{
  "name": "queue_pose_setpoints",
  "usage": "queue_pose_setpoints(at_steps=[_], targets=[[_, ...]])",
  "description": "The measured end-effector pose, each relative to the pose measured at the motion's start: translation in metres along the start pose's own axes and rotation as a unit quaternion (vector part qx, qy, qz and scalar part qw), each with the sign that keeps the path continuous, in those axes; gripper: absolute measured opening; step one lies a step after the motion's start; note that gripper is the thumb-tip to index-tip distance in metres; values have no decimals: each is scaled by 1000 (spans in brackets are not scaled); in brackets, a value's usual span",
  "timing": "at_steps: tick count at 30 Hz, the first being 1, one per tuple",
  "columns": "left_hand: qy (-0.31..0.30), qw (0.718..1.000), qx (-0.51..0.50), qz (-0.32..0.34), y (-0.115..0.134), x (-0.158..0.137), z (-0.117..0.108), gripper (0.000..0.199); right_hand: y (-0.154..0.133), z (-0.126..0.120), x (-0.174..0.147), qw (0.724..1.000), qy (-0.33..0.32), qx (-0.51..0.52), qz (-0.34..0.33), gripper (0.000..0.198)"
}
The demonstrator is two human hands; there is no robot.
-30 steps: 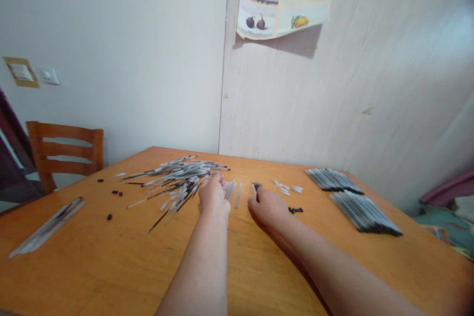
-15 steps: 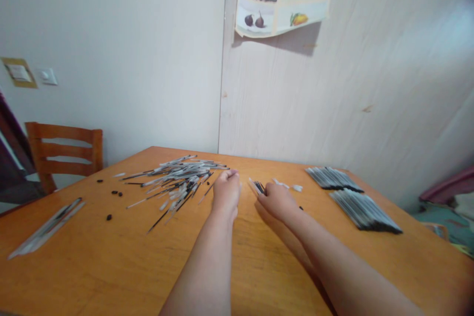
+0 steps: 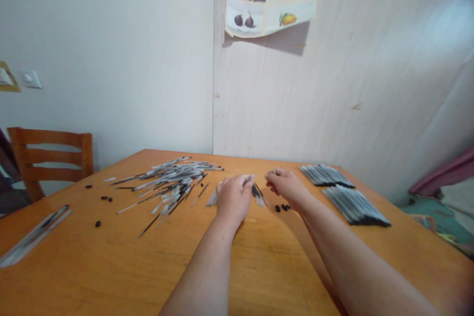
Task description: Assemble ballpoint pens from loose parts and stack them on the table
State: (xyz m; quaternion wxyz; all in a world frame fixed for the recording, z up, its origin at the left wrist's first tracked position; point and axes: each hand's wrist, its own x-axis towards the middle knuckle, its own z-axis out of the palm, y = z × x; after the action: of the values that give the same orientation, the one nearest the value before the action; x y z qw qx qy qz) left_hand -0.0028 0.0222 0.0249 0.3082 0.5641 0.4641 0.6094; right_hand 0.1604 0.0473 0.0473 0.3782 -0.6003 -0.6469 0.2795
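My left hand [image 3: 234,198] is closed, with a translucent pen barrel [image 3: 251,177] sticking out past its thumb and index finger. Just beyond its right side, a few dark pen refills [image 3: 260,194] lie on the table. More clear barrels [image 3: 211,199] show at its left side. My right hand [image 3: 284,186] hovers to the right of the refills, apart from the left hand. Its fingers are curled together, and whatever they hold is too small or hidden to make out. Below it sit several small black plugs [image 3: 283,208].
A loose heap of refills and clear pen parts [image 3: 174,177] spreads over the left of the wooden table [image 3: 259,266]. Two neat rows of pens [image 3: 355,206] lie on the right. Long clear packets [image 3: 35,237] and scattered black plugs [image 3: 98,223] are at far left. A chair [image 3: 52,155] stands behind.
My left hand has moved right, in front of the refills, and now shows a barrel. My right hand has lifted off the refills and moved slightly right, uncovering the black plugs. The view has turned slightly right.
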Motion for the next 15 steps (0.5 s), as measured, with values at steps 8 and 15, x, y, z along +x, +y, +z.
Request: queue_pose_setpoints(at_steps=[8, 15], targets=[[100, 985, -95, -103, -5, 7, -3, 11, 26, 22, 37, 943, -23, -331, 39, 21], [68, 997, -33, -20, -16, 11, -3, 7, 23, 33, 54, 920, -77, -379, 58, 32]])
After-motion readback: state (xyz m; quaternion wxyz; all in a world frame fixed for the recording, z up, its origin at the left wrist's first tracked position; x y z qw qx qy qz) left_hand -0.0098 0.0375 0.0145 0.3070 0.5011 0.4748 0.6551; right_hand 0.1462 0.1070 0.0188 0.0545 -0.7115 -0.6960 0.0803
